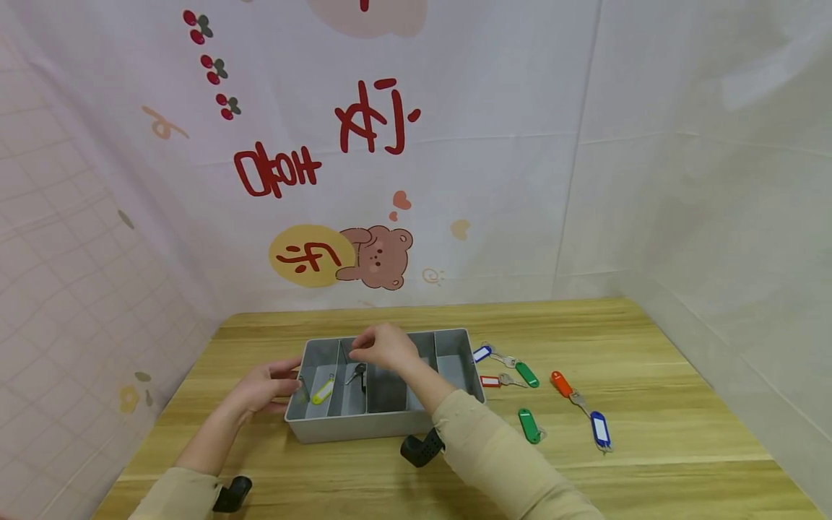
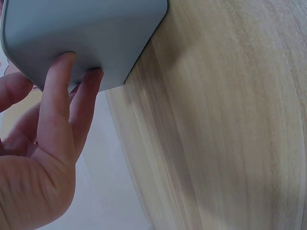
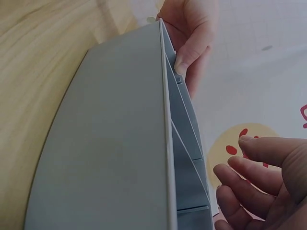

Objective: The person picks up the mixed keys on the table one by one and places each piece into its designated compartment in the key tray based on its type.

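Note:
A grey divided tray [image 1: 351, 429] stands on the wooden table. My left hand [image 1: 260, 390] grips its left end; in the left wrist view the fingers [image 2: 57, 100] press on the tray's outer wall [image 2: 96, 28], and the right wrist view shows the thumb over the rim. Above the compartments hovers my right hand [image 1: 388, 348], its fingers loosely bent with nothing between them, also in the right wrist view [image 3: 268, 187]. A yellow key tag [image 1: 323, 391] lies in the leftmost compartment, and a key [image 1: 357, 373] in the one beside it.
Right of the tray lie several tagged keys: a blue tag [image 1: 482, 353], a red tag [image 1: 490, 381], green tags [image 1: 527, 375] [image 1: 529, 426], an orange-red tag [image 1: 561, 384] and another blue tag [image 1: 600, 429]. A printed white cloth [image 1: 494, 217] hangs behind the table.

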`<state>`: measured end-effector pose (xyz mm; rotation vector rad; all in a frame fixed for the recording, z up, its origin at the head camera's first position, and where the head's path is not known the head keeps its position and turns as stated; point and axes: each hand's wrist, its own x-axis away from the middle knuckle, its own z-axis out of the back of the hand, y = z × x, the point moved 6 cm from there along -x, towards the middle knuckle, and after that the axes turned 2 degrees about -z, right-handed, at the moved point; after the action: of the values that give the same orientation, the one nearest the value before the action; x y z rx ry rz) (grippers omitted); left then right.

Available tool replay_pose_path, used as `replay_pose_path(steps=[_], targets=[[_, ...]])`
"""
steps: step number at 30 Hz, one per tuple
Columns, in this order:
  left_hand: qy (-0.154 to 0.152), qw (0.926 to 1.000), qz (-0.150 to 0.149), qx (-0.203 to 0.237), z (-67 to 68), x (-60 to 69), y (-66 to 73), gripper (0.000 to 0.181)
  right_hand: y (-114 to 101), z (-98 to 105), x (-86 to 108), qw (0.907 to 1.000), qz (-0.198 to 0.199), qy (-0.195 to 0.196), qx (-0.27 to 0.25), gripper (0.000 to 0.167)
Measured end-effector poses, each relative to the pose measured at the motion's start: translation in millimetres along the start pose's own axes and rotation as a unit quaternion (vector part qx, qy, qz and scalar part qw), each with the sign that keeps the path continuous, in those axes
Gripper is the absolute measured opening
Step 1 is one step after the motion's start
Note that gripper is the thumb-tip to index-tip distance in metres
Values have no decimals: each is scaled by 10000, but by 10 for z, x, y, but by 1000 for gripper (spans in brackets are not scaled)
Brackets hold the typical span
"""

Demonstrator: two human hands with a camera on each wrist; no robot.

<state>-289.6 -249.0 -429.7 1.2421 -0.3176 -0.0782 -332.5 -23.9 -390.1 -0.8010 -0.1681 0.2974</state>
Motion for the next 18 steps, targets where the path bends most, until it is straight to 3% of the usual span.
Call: replay_pose_path(steps=[18], targets=[[-23,9998,73,196,-20,2,-22,67,-11,11,143,9988,351,-34,350,33]])
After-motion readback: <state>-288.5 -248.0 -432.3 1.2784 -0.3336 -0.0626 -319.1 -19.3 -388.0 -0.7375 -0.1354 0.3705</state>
